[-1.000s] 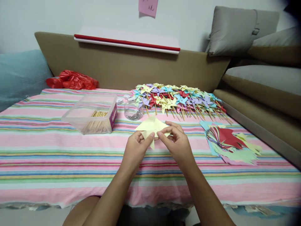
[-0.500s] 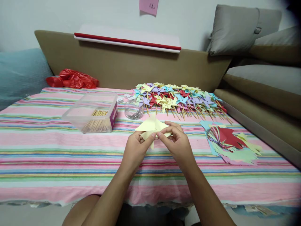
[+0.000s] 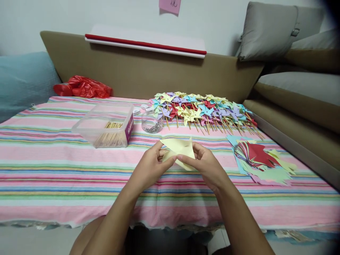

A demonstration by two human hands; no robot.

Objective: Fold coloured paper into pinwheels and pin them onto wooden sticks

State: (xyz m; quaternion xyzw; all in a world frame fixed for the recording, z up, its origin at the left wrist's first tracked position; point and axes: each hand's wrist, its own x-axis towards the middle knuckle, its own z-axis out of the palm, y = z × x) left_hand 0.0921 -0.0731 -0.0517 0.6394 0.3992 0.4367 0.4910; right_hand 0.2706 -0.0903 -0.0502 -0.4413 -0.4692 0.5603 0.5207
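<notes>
Both my hands hold one pale yellow cut paper square point(image 3: 180, 148) above the striped tablecloth point(image 3: 66, 170). My left hand point(image 3: 150, 166) pinches its left flaps with thumb and forefinger. My right hand point(image 3: 207, 166) pinches the right side, fingers closed on the paper. Beyond them lies a heap of finished paper pinwheels on wooden sticks point(image 3: 202, 111). A stack of cut coloured paper squares point(image 3: 261, 159) lies to the right of my right hand.
A clear plastic box of wooden sticks point(image 3: 106, 125) stands at the left, and a small clear jar of pins point(image 3: 152, 124) beside it. A red plastic bag point(image 3: 83, 86) lies at the far left edge. Sofa cushions border the back and right.
The yellow paper has been turned and folded in: its top point has dropped, and a flap now hangs below my right fingers. Both hands have shifted slightly right.
</notes>
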